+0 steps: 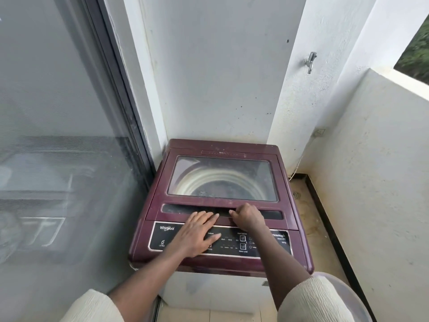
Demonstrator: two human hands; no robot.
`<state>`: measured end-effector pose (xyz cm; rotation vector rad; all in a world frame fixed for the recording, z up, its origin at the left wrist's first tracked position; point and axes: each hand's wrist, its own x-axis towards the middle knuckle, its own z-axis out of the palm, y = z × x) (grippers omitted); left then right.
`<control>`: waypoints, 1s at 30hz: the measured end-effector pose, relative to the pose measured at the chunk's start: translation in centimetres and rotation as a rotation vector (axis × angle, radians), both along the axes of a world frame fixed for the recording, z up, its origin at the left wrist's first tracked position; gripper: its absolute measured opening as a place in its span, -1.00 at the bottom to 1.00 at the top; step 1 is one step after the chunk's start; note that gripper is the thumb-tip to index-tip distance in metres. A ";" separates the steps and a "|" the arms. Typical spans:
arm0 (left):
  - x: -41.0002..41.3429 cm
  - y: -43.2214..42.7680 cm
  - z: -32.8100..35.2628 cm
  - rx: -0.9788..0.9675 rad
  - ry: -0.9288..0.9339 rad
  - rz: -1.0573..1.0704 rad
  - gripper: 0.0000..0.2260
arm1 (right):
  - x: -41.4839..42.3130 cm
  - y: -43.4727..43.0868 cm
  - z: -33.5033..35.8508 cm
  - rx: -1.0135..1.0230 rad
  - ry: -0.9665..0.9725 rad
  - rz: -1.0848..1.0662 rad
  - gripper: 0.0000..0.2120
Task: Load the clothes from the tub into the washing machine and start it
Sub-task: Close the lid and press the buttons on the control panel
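The washing machine [220, 205], maroon and top-loading, stands at the middle of the view in a narrow balcony corner, its lid [222, 180] shut flat. Through the lid's window the drum looks bare, though dust and glare make that hard to confirm. By my reading the task has barely begun: nothing is loaded, the lid is not yet raised, and the controls are unset.

At 9 o'clock from the machine a glass sliding door [58, 135] runs close along its left side. The left hand [197, 233] lies flat and spread across the control panel [162, 240], palm down, its grip wide and holding nothing. Just to its right, the right hand [247, 216] curls its fingers into the recessed lid handle [271, 214], a narrow grip hooked on the handle's edge, seemingly ready to lift.

The tub [357, 296] shows only as a pale translucent rim at 5 o'clock, low on the floor beside the machine and partly hidden by the right sleeve [313, 300]; its clothes cannot be seen. At 1 o'clock a tap [310, 61] sticks out of the wall [220, 66], well above the machine.

The wall behind the machine may limit how far the lid can swing, and the left hand resting on the panel could press a button by accident.
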<state>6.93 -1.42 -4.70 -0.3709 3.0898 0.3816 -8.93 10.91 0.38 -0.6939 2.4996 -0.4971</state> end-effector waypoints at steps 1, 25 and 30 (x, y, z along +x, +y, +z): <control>0.6 0.2 -0.3 -0.023 0.024 -0.001 -0.36 | -0.1 -0.2 -0.2 0.007 -0.004 -0.011 -0.67; 8.7 5.2 -4.0 -0.197 0.277 0.210 -0.15 | -1.3 1.0 -1.5 -0.078 0.049 0.078 -0.66; 8.0 5.4 -1.5 -0.100 0.276 0.284 -0.24 | -1.6 1.2 -1.3 -0.086 0.079 0.110 -0.72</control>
